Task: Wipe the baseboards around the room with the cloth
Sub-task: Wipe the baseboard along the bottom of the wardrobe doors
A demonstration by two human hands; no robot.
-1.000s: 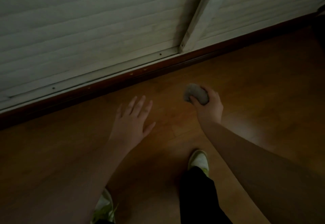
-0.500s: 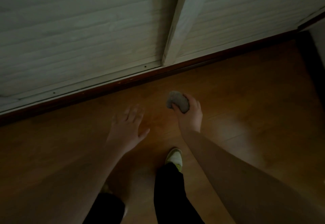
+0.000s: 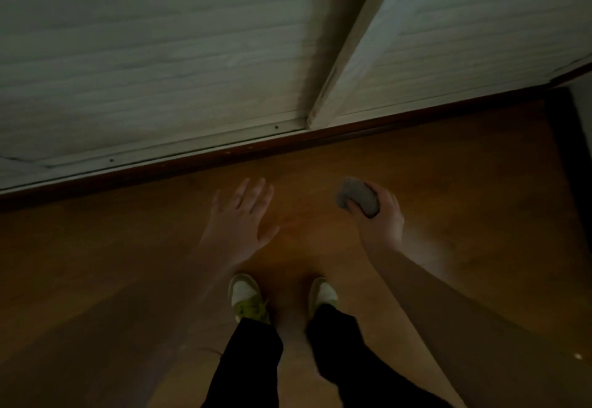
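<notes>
A dark red-brown baseboard [image 3: 224,159] runs along the foot of pale slatted sliding doors, from lower left to upper right. My right hand [image 3: 381,218] grips a bunched grey cloth [image 3: 357,201] in the air above the wooden floor, a short way in front of the baseboard and not touching it. My left hand [image 3: 240,218] hovers beside it with fingers spread and straight, holding nothing.
Pale slatted doors [image 3: 160,55] fill the top, with a door edge [image 3: 346,49] overlapping at the middle. My two feet in white and green shoes [image 3: 246,298] stand on the wooden floor [image 3: 464,183]. A dark strip [image 3: 570,151] borders the floor at right.
The view has shifted along the wall to the right. Both feet now stand side by side, and my right hand with the cloth has moved away from my left hand.
</notes>
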